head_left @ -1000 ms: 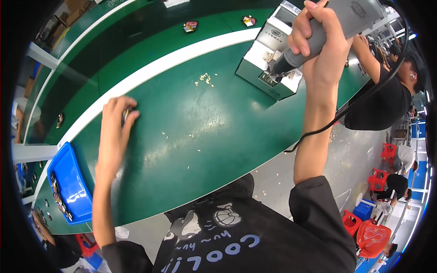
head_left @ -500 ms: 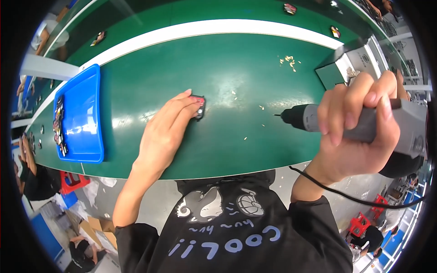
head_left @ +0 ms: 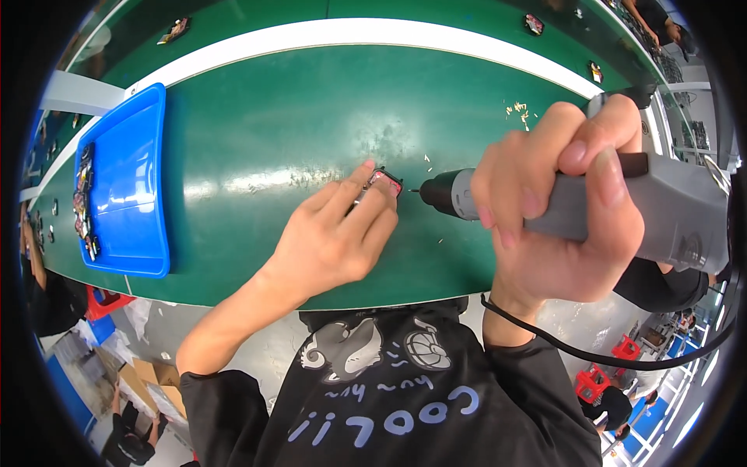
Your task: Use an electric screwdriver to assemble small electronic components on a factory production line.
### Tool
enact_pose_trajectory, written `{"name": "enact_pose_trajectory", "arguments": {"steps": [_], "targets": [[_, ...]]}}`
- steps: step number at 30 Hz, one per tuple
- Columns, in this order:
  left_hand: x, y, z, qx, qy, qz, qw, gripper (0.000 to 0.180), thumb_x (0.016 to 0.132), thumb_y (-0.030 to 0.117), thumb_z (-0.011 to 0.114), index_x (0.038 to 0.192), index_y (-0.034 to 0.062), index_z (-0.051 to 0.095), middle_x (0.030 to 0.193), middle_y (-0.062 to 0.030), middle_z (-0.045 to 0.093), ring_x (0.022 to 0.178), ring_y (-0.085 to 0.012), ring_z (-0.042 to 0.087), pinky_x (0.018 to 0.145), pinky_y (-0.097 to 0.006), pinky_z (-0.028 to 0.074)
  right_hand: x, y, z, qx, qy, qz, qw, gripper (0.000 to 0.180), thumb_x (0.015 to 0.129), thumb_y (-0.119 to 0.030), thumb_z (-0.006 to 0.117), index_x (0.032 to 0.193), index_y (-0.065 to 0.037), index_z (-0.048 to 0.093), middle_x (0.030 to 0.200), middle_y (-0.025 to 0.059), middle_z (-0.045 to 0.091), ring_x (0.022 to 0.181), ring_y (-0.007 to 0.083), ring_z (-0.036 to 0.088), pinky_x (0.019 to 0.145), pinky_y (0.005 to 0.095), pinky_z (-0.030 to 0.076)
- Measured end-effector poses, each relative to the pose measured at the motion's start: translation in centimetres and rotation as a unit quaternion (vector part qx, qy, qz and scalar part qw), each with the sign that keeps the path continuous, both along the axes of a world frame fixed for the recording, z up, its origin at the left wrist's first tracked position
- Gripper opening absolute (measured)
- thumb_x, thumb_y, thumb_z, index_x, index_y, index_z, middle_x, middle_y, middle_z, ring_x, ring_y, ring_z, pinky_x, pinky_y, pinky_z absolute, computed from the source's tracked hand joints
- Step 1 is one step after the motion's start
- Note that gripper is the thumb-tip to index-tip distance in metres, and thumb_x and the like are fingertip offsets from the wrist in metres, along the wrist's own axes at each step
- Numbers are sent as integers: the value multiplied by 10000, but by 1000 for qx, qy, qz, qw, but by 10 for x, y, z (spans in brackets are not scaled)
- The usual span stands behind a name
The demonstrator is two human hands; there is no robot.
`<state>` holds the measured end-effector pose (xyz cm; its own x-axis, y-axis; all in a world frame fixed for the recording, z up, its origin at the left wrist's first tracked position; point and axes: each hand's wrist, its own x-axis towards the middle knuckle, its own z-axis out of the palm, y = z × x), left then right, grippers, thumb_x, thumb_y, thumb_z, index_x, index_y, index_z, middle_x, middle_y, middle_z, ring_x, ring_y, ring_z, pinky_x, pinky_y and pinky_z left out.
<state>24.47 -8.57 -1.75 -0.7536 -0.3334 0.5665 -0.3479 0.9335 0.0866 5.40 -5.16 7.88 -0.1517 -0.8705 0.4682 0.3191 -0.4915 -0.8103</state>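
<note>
My left hand (head_left: pixel 331 233) rests on the green table with its fingers closed around a small black-framed part with a red board (head_left: pixel 387 183). The fingers cover part of it. Wrapped around a grey electric screwdriver (head_left: pixel 677 206), my right hand (head_left: pixel 560 233) holds the tool roughly level above the table. Its thin bit points left and appears just to the right of the small part, with a narrow gap between them in the picture. A black cable (head_left: pixel 576 350) loops below my right wrist.
A blue tray (head_left: pixel 163 194) with several small parts (head_left: pixel 83 198) along its left side stands at the left. Loose brass-coloured screws (head_left: pixel 517 109) lie behind my right hand. Beyond a white strip (head_left: pixel 327 33), more parts (head_left: pixel 534 24) sit on another green surface.
My left hand has shifted right along with the small part, which is now tilted. The screwdriver has come left, bringing its bit close to the part. The whole view has turned slightly.
</note>
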Motion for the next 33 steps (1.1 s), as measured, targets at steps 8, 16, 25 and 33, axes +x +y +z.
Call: {"name": "enact_pose_trajectory", "arguments": {"steps": [8,16,25,33], "targets": [[-2,1,-4,-94,0,6,996,71,816,-11,695,782,-24,634,818,-126,652,865,-298,741,593,-291,551,1,-5,-11,18,7,38,999,179,1035,-199,348,1011,-49,442,718,93,490,412,153,429,424,338,376],[-1,-1,-6,-118,-18,-2,993,57,806,-8,680,792,-35,632,804,-125,631,898,-312,734,661,-305,589,5,-6,-9,39,45,15,998,167,1031,-191,363,990,-41,424,714,95,487,418,151,435,431,338,386],[1,0,2,-73,-31,-15,997,52,804,-14,670,778,-30,629,796,-130,618,900,-329,727,676,-317,592,15,-4,-5,79,96,-26,992,131,1005,-155,439,954,-47,383,672,94,472,424,148,418,435,338,396],[-2,4,13,-2,-47,-16,999,78,749,-3,695,764,-20,621,852,-141,636,962,-334,714,658,-332,552,18,1,-12,109,64,-45,991,220,972,-160,570,922,-73,375,617,63,468,443,143,428,443,332,392]]}}
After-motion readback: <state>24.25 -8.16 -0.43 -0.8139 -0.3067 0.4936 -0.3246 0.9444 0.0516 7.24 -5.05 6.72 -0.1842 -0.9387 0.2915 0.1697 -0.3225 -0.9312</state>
